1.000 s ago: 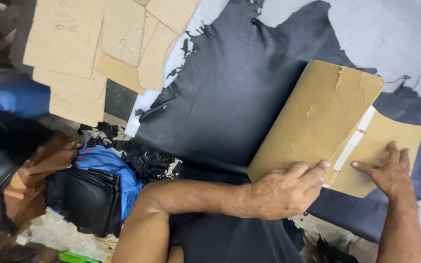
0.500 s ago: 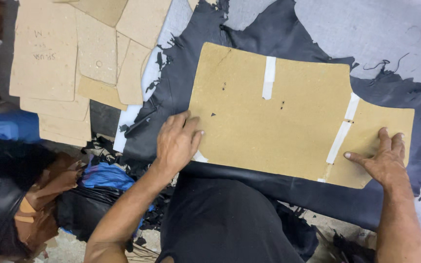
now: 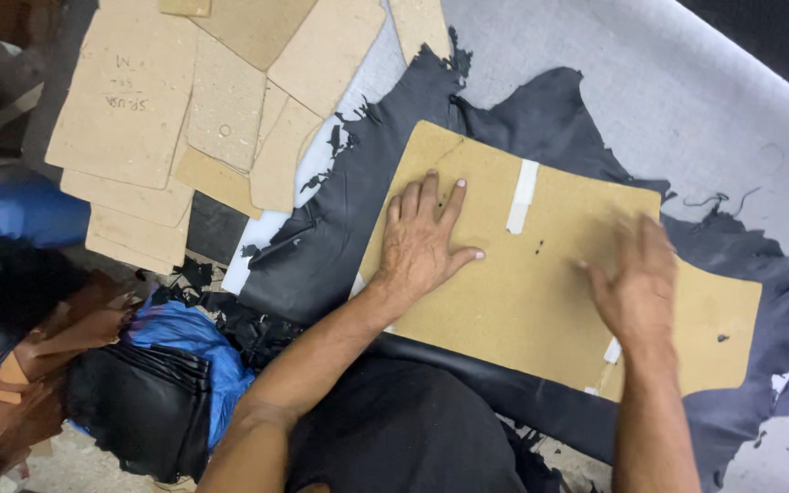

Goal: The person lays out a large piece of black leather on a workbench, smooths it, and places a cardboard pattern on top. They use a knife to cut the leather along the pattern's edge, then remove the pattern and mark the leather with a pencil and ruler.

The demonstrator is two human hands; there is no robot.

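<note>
Large tan cardboard pattern (image 3: 541, 274) lies flat on dark leather hide (image 3: 340, 246), frame centre, on grey table (image 3: 687, 100). Left hand (image 3: 422, 239) flat on pattern's 9 o'clock part, fingers spread, grip holding nothing. Right hand (image 3: 636, 288) toward 3 o'clock over pattern, blurred, open, nothing held; contact unclear. Smaller cardboard patterns (image 3: 194, 119) stacked at 10 o'clock.

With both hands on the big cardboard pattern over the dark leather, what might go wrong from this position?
1. The cardboard pattern is taped from pieces; the tape strip may let it flex under pressure.
2. The right hand is blurred, so only the left hand clearly presses flat; the pattern may slide on the dark leather.
3. The leather's ragged edge lies close to the pattern's upper corner, so the outline might run off the hide.
</note>
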